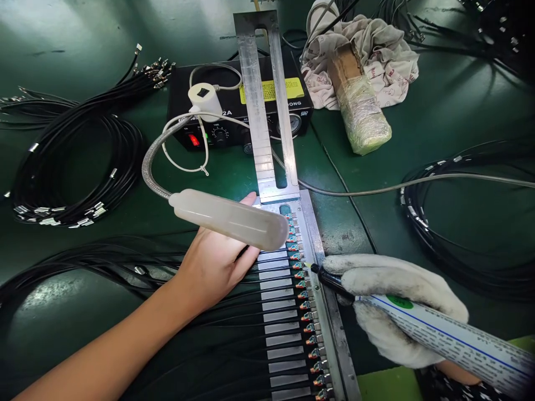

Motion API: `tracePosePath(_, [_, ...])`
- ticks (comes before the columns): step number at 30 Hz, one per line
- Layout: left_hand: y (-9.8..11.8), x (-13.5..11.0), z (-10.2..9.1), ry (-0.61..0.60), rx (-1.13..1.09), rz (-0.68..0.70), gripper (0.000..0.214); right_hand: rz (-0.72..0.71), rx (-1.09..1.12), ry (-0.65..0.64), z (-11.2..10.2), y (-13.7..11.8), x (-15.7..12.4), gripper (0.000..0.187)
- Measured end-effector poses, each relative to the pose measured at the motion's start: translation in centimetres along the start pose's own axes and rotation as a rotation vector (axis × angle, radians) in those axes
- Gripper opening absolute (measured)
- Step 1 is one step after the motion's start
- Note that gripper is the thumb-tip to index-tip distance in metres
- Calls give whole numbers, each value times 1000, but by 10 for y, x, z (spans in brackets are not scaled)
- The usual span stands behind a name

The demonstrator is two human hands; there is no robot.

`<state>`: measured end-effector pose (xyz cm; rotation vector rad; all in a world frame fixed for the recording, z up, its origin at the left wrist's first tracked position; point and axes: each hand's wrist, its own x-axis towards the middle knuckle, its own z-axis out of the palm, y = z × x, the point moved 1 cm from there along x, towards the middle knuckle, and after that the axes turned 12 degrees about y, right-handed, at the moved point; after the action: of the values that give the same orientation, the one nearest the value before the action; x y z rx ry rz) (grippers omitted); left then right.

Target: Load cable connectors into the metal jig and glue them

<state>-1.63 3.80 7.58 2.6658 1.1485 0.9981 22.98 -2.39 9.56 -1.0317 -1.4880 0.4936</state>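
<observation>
My bare left hand (pixel 213 262) lies flat, fingers stretched out, on a row of black cables held in a metal fixture (pixel 330 317). A gooseneck lamp head (pixel 229 219) hangs over its fingers and hides part of them. My right hand (pixel 393 303), in a white glove, is wrapped round a dispensing syringe (pixel 451 337) with a black tip (pixel 324 274). The tip touches one of several small connector ends (pixel 298 266) lined up along the fixture's rail.
A black dispenser control box (pixel 234 111) stands behind the fixture, with an upright slotted metal bar (pixel 267 106). Coils of black cable (pixel 71 161) lie left and right (pixel 460 223). A cloth (pixel 388 55) and a wrapped roll (pixel 361 106) sit at the back right.
</observation>
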Motion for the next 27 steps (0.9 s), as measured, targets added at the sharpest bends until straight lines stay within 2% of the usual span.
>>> tracePosePath(5, [0, -1, 0, -3, 0, -4, 26, 11, 5, 27, 1, -2, 3, 31])
tracePosePath(10, [0, -1, 0, 5, 7, -4, 25, -1, 3, -17, 0, -6, 7, 31])
tracePosePath(24, [1, 0, -1, -3, 5, -15, 32, 13, 12, 11, 2, 1, 5, 34])
tracePosePath(27, [1, 0, -1, -1, 2, -5, 30, 29, 4, -20, 1, 2, 4, 35])
